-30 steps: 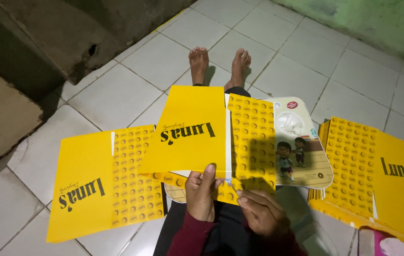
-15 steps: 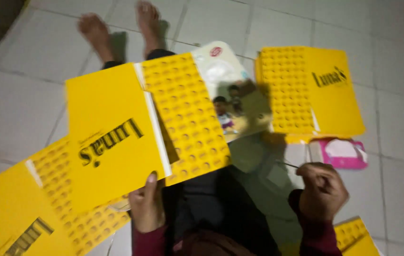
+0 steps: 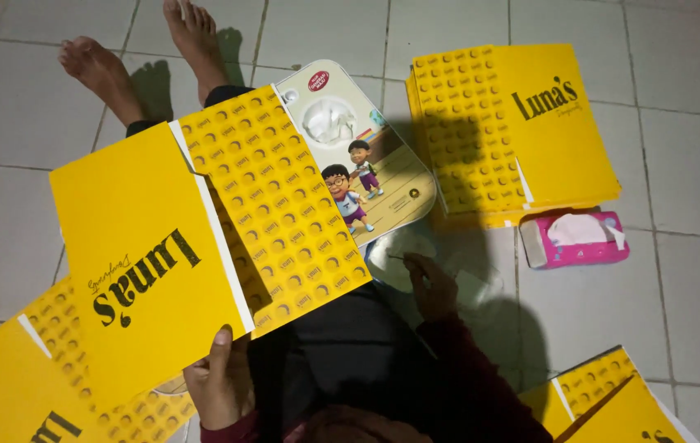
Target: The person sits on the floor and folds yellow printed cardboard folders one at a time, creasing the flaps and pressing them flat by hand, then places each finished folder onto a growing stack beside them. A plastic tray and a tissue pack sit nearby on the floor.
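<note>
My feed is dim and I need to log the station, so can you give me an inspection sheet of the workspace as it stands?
Surface: pale tiled floor, dimly lit, with shadows by the lap.
Job's things: flat yellow box sheet held over the lap; thin stick in the other hand.
Clutter: stack of yellow sheets; more sheets at lower left and lower right; cartoon fan; pink tissue pack; clear round lid.
Grippers: left hand pinches the sheet's lower edge; right hand fingers closed on the stick.
Cables: nothing seen.
Surroundings: bare feet stretched ahead.
</note>
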